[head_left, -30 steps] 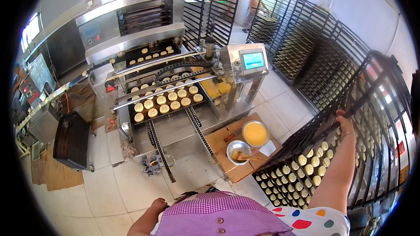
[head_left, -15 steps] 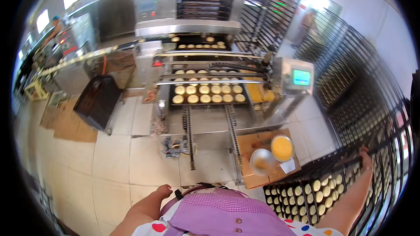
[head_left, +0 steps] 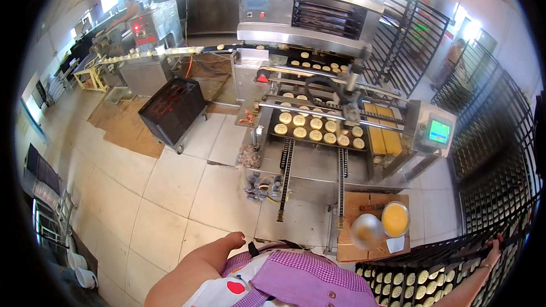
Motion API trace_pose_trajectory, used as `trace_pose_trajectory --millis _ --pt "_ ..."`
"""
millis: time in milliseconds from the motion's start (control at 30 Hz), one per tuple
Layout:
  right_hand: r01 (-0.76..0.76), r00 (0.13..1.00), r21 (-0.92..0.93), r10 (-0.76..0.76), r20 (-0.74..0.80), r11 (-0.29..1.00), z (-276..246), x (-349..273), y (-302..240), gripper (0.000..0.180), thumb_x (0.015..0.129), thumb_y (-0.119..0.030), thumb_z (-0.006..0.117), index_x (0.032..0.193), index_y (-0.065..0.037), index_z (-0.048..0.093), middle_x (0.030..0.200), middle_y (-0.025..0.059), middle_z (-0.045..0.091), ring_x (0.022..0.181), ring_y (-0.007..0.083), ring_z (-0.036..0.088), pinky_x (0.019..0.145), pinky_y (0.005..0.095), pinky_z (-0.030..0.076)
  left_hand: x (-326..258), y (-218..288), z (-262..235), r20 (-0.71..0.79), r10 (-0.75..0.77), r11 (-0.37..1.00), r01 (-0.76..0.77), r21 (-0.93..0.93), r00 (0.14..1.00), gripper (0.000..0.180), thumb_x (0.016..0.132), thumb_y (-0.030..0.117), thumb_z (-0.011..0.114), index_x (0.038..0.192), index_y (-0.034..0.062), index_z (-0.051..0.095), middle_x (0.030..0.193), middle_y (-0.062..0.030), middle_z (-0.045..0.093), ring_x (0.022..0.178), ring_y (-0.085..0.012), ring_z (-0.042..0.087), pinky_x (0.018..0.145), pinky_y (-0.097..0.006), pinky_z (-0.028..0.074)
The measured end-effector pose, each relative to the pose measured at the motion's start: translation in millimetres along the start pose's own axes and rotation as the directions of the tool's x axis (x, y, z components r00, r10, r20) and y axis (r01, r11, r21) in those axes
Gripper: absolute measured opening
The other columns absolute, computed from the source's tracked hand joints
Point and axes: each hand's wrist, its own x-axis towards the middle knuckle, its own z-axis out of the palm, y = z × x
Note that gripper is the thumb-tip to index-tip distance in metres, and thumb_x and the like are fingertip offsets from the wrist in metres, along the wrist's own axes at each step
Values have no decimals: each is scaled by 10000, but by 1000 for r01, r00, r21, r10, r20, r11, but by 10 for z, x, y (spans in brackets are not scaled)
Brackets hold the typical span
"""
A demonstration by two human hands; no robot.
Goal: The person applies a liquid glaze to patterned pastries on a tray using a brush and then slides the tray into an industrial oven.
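Observation:
My right hand (head_left: pixel 493 247) reaches out to the right, its fingers closed round the dark frame of a wheeled rack (head_left: pixel 421 261). Trays of pale round pastries fill the rack's levels beneath that arm. My left hand (head_left: pixel 234 240) hangs by the purple apron at my waist, fingers loosely curled, with nothing seen in it. Ahead stands a steel machine holding a tray of round pastries (head_left: pixel 316 135) in rows. A carriage (head_left: pixel 351 99) on rails sits over the tray's right part and hides some of the pastries.
A cardboard-topped stand holds a bowl of yellow liquid (head_left: pixel 396 219) and a pale bowl (head_left: pixel 367 231). Two chain rails (head_left: pixel 286 179) jut toward me. A black wheeled bin (head_left: pixel 173 111) stands left, near a conveyor (head_left: pixel 170 51) carrying dough pieces. Other people are in the background.
My view has swung left, so the machine and stand sit farther right. The carriage has moved left along its rails over the tray. My right hand stays on the rack.

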Motion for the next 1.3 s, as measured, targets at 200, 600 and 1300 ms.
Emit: trace_pose_trajectory --millis 200,600,1300 --pt "28 989 -91 -41 -142 995 389 -167 -76 292 767 -91 544 1054 -60 586 675 -1 497 574 119 453 561 261 390 208 -102 246 106 171 973 -185 137 979 309 781 294 553 940 41 632 1004 -179 617 944 -323 584 826 -369 464" --pt "51 988 -116 -68 -141 992 684 -631 -528 231 722 -34 498 934 -11 587 614 18 484 502 119 460 540 263 437 373 -96 234 114 36 999 -40 36 993 328 733 237 606 1017 73 612 1001 -174 626 939 -308 602 798 -345 475" --pt "37 982 -104 -55 -178 994 751 -684 -593 225 715 -47 507 915 11 593 613 30 501 497 144 474 526 277 414 27 37 152 81 16 997 -10 -74 997 320 734 336 613 899 64 648 834 -162 656 814 -275 638 698 -353 485"
